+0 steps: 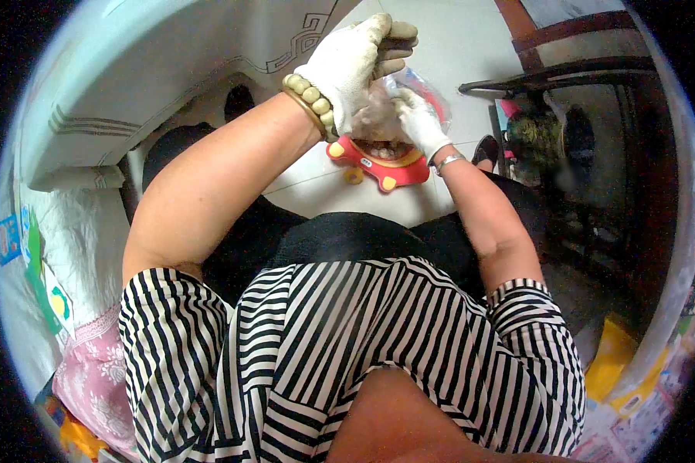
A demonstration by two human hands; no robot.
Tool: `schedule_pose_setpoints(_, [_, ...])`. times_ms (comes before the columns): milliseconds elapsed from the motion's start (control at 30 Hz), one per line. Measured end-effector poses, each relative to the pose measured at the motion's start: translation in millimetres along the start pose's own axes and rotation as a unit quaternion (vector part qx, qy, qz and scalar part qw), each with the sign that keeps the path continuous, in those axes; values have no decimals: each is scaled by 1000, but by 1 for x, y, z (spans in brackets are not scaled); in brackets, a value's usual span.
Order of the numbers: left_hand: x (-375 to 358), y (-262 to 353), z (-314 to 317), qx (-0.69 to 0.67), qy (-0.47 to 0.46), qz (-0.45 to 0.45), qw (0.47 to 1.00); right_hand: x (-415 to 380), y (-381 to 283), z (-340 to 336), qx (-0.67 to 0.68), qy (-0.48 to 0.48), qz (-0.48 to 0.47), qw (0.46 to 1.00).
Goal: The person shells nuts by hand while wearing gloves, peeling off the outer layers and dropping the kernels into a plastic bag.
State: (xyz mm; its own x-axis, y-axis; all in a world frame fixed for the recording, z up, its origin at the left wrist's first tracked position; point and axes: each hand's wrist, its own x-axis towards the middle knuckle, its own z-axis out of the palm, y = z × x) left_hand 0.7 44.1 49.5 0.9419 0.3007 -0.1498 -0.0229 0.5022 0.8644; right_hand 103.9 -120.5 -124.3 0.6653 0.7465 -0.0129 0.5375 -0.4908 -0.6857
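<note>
My left hand, in a white knit glove with beads at the wrist, is raised with its fingers stretched out and apart. Just below and to the right of it hangs a clear plastic bag. My right hand, also gloved, has its fingers closed on the bag's side. Under the bag, a red and yellow plastic basin rests on the floor between my legs. Small pale brown pieces lie in it, too small to name, and the bag partly hides them.
A pale sofa or padded seat with a dark key pattern stands at the left. At the right is a dark rack with items inside. A small yellow round piece is beside the basin on the tiled floor.
</note>
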Motion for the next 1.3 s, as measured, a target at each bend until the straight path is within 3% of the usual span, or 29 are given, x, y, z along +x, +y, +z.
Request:
schedule_pose_setpoints(33, [1, 0, 1, 2, -2, -1, 1000, 1, -1, -3, 2, 2, 1, 1000])
schedule_pose_setpoints(100, [2, 1, 3, -28, 15, -19, 999, 7, -4, -11, -4, 43, 92, 995])
schedule_pose_setpoints(167, [3, -4, -3, -22, 8, -18, 1000, 7, -10, -12, 36, 24, 106, 993])
schedule_pose_setpoints(233, [5, -4, -2, -15, -1, -16, 1000, 8, 0, -2, 47, -36, 135, 989])
schedule_pose_setpoints(300, [2, -1, 0, -12, 25, -32, 999, 10, 2, 7, 62, -31, 129, 989])
schedule_pose_setpoints(367, [-2, 1, 0, -4, 24, -37, 999, 13, -9, -4, 170, -150, 129, 965])
schedule_pose_setpoints(433, [-1, 2, -1, 4, 22, -39, 999, 13, -17, -13, 185, -148, 126, 963])
schedule_pose_setpoints(500, [2, 0, -6, -11, 15, -44, 999, 15, -20, -22, 108, -56, 167, 978])
schedule_pose_setpoints(533, [3, -2, -7, -10, 9, -37, 999, 15, -18, -25, 108, -55, 167, 978])
schedule_pose_setpoints(633, [3, -5, -5, -7, 18, -60, 998, 14, -6, -33, -79, 94, 160, 979])
schedule_pose_setpoints(767, [4, -13, -7, -12, 10, -75, 997, -3, -5, -21, -271, 119, 111, 949])
schedule_pose_setpoints(833, [1, -14, -5, 8, 12, -71, 997, -2, 8, -18, -290, 118, 125, 942])
schedule_pose_setpoints(900, [1, -13, -5, 6, 6, -73, 997, 13, 22, -21, -152, -47, 196, 968])
schedule_pose_setpoints(1067, [-1, -8, -7, -30, 10, -95, 995, 37, 31, -15, -15, 153, 156, 976])
schedule_pose_setpoints(1100, [-2, -7, -7, -24, 5, -88, 996, 40, 33, -24, -11, 81, 202, 976])
schedule_pose_setpoints(1300, [-2, -2, -10, -23, 7, -76, 997, 35, 49, -16, 44, 54, 244, 967])
